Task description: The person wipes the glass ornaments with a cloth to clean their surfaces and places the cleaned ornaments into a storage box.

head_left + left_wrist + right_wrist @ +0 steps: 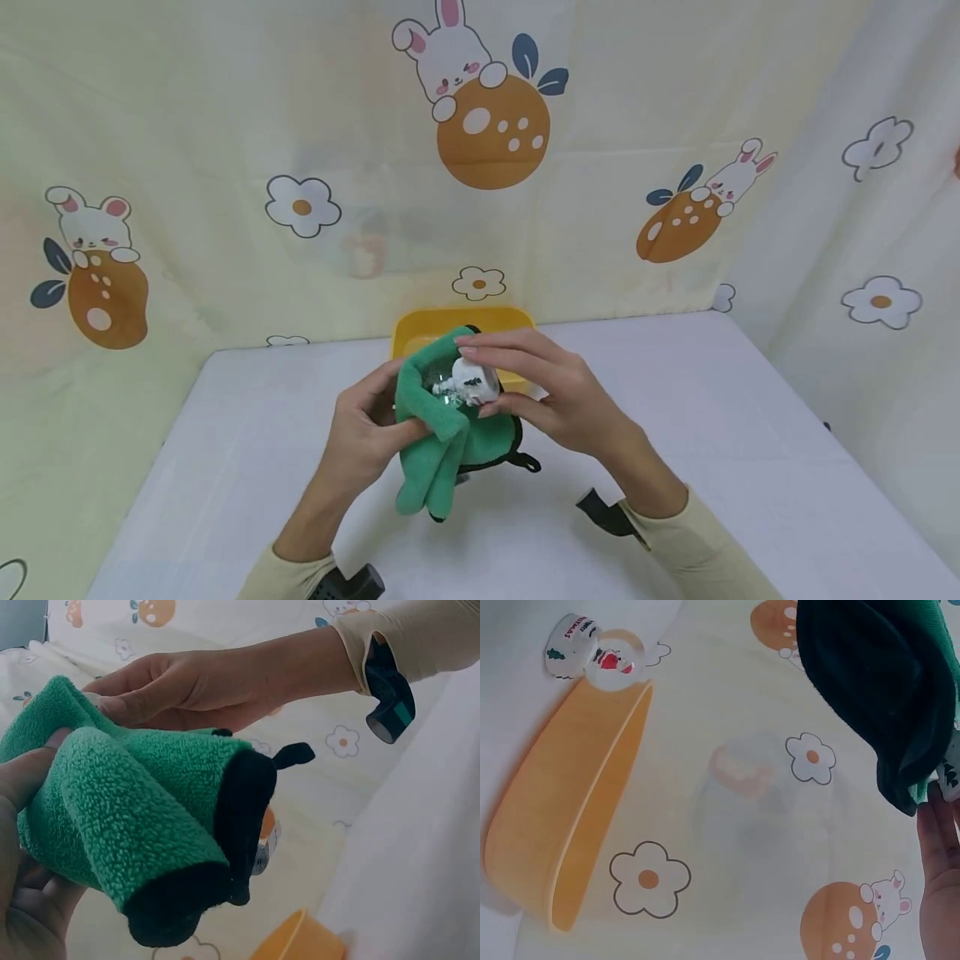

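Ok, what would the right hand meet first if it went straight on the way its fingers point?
The right hand, holding the snow globe, would likely meet the green cloth first, the left hand beyond; exact depth is unclear.

Yellow basin (467, 317) partly behind green cloth (442, 457)

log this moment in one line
left hand: holds green cloth; right hand: holds snow globe against cloth; yellow basin: on table; second snow globe: near basin

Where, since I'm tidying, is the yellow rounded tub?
Head view: the tub sits midway along the far edge of the white table, behind the fluffy green cloth.
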Demonstrator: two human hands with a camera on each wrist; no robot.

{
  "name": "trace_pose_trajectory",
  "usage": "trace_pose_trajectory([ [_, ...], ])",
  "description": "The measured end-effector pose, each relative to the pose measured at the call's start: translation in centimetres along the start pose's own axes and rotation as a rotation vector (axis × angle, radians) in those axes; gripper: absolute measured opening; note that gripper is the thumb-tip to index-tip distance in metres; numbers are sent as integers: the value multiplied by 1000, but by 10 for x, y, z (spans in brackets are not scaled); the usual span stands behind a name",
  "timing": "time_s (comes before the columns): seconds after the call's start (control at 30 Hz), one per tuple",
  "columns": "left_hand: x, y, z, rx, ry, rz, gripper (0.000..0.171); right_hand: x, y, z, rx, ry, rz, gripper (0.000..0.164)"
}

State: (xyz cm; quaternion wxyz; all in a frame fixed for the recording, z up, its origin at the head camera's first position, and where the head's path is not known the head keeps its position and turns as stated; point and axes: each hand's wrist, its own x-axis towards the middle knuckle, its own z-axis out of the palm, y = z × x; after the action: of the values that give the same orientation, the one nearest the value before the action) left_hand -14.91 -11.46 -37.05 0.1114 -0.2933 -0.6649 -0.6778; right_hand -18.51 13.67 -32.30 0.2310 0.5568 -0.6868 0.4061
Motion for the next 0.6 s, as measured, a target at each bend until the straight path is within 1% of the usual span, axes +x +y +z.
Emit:
trace_pose_trajectory([
  [0.13,1,2,3,36,11,13,59,0,-2,-1,-24,11,59,53],
  [0.3,3,2,5,112,11,58,64,0,-3,-1,-35,44,129,59],
  [0.43,4,3,7,185,14,76,66,-1,-1,0,-62,66,160,58],
  [0.6,5,4,11,263,7,117,65,-2,1,3,-100,95,200,50],
])
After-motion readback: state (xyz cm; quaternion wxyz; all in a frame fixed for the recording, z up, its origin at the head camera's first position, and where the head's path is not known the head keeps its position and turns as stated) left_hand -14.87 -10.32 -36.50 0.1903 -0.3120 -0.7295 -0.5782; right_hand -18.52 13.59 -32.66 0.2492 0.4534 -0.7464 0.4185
